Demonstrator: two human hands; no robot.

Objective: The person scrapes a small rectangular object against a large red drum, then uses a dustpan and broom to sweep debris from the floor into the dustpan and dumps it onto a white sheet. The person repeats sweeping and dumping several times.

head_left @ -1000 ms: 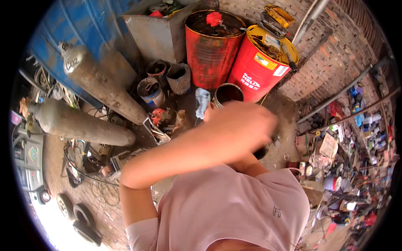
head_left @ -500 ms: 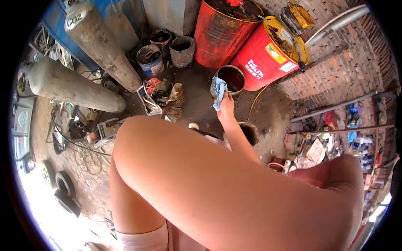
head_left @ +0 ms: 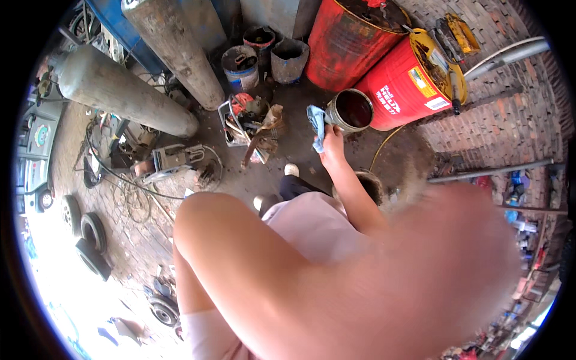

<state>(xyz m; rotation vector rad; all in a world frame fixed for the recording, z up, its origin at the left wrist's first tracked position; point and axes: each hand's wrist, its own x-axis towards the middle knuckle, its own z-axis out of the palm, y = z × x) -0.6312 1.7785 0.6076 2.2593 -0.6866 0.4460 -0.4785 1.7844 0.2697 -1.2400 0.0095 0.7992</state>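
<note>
Out in front of me, my right hand [head_left: 332,143] is closed on a crumpled light-blue cloth [head_left: 317,125]. The cloth sticks up past the fingers. Close beside that hand is a metal bucket [head_left: 332,114] with dark contents; whether the fingers touch its side I cannot tell. My left arm is bent across the view very near the camera, its elbow at the left and its forearm running to the right. At the end of it my left hand [head_left: 465,231] is a blur, and its fingers cannot be made out.
Two red drums [head_left: 342,51] stand behind the bucket, by a brick wall. Several grimy pails [head_left: 289,69] are further left. Large grey gas cylinders [head_left: 129,93] lean at the left. A basket of tools [head_left: 240,135] sits on the floor, and tires [head_left: 91,231] lie lower left.
The view has shifted, so the drums and bucket appear further right. My left forearm has swung lower at the elbow, uncovering my shirt and shoes. My right hand still holds the cloth, by the bucket.
</note>
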